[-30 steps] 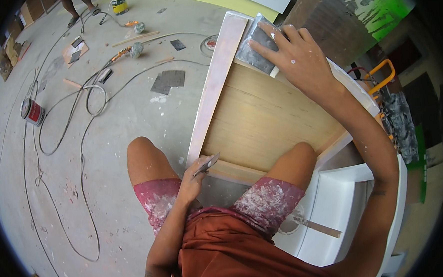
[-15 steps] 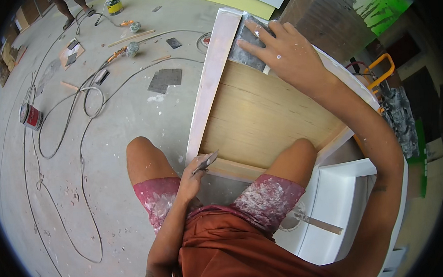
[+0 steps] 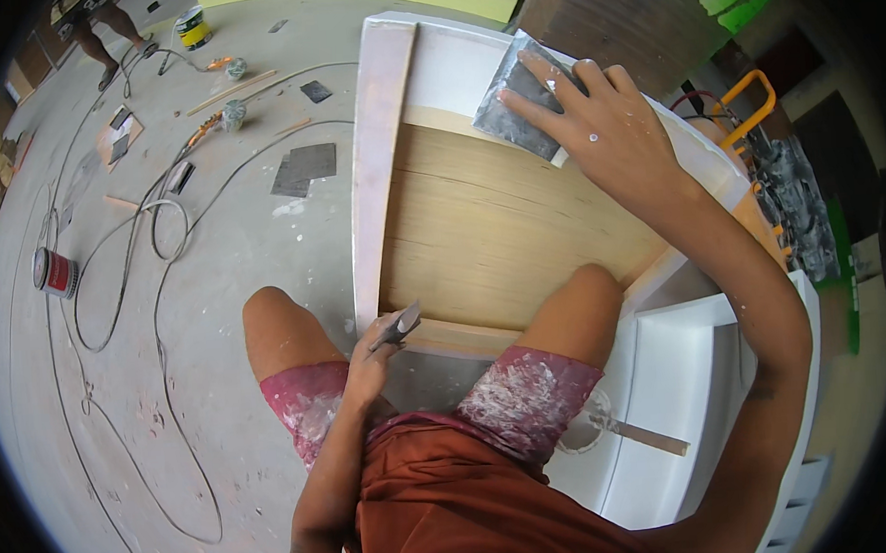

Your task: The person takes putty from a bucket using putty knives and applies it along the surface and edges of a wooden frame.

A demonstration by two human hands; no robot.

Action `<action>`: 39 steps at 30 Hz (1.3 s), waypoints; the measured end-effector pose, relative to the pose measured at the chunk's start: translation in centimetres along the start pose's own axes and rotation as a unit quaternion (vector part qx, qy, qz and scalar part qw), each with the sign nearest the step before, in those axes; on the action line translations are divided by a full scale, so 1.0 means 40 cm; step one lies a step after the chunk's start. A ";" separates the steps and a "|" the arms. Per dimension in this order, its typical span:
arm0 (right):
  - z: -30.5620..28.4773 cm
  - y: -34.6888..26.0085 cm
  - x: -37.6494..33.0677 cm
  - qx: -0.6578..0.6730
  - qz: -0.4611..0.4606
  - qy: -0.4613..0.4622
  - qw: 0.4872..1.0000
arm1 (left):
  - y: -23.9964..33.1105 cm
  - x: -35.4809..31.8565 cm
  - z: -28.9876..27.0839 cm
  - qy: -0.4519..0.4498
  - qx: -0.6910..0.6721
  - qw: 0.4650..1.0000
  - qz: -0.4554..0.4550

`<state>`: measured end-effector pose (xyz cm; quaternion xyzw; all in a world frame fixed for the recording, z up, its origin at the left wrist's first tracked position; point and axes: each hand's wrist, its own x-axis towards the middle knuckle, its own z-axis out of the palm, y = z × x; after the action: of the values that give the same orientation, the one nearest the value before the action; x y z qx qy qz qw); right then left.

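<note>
A framed wooden panel (image 3: 511,228), bare plywood in the middle with white and pale pink edges, lies slanted in front of my knees. Under my right hand (image 3: 611,132) is a dust-smeared dark grey sheet of sandpaper (image 3: 516,97), pressed against the panel's white far rail. The fingers are spread over the sheet and hold it from above. My left hand (image 3: 370,358) is closed at the panel's near left corner. From its fingers sticks a thin grey flat piece (image 3: 400,325); I cannot tell whether it is folded sandpaper or a scraper.
White curved cabinet parts (image 3: 659,385) stand by my right leg, with a brown stick (image 3: 652,438) there. Grey hoses (image 3: 165,231), a red-labelled can (image 3: 55,273) and dark sandpaper sheets (image 3: 305,171) lie on the floor (image 3: 228,388). A person's legs (image 3: 100,39) show far left.
My right hand has slid the sandpaper rightward along the far rail, away from the left corner. My left hand stays by the near corner. The view has shifted slightly.
</note>
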<state>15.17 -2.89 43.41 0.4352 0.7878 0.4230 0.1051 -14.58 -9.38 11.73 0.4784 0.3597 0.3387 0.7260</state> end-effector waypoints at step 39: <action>-0.051 -0.351 -0.251 0.648 0.537 0.151 0.519 | 0.355 -0.026 0.219 -0.021 -0.432 0.902 0.012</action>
<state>11.72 -15.56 32.00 0.6532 0.4644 -0.1685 -0.5739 -9.80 -9.75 27.73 0.1294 0.1572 0.4592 0.8647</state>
